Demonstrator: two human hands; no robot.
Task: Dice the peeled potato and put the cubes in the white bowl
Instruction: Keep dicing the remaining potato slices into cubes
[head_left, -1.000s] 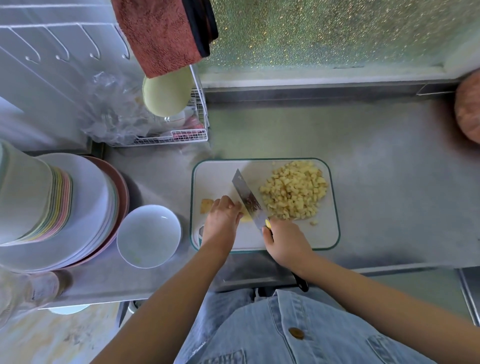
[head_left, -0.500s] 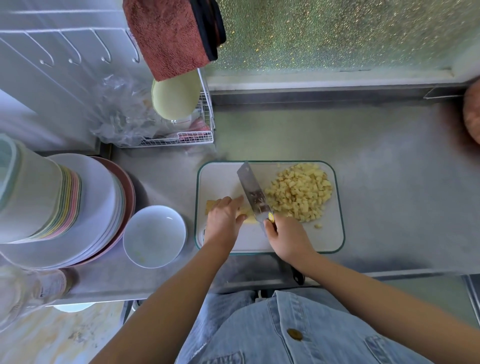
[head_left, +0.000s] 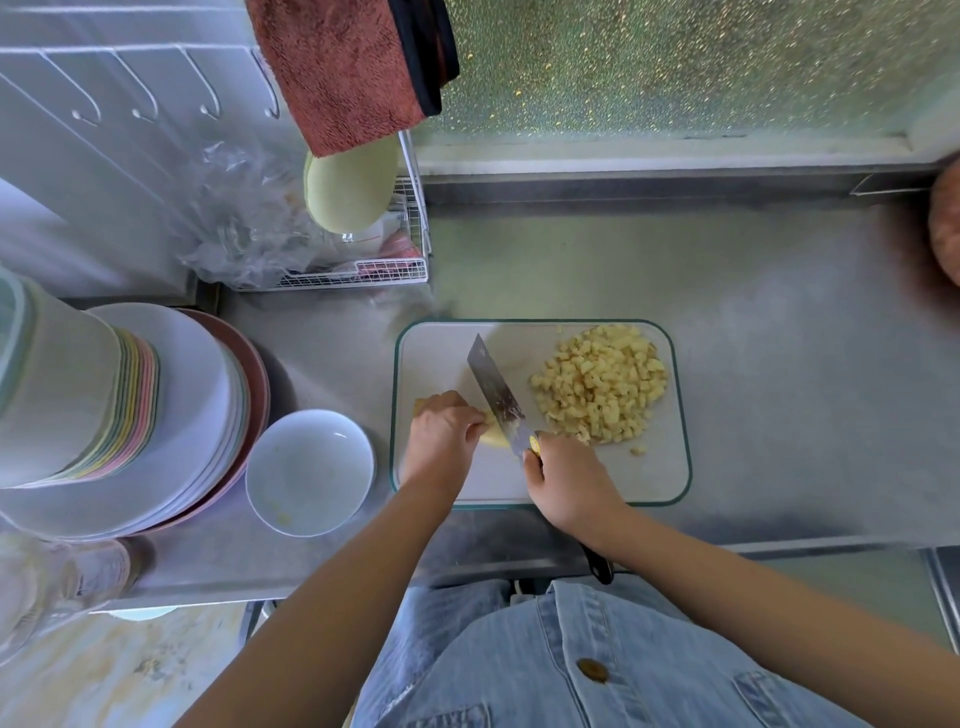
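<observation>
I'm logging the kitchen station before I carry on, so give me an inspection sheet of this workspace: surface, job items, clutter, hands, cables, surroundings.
Surface: steel counter; cutting board lying flat on it.
Job's things: heap of potato cubes on the board's right half; potato piece at its left; white bowl left of the board, no cubes inside.
Clutter: stack of plates, wire rack and plastic bag at the left.
Hands: left hand holds the potato piece; right hand grips the knife, blade against the piece.
Cables: nothing seen.
Surroundings: red towel hanging above the rack; frosted window behind.
</observation>
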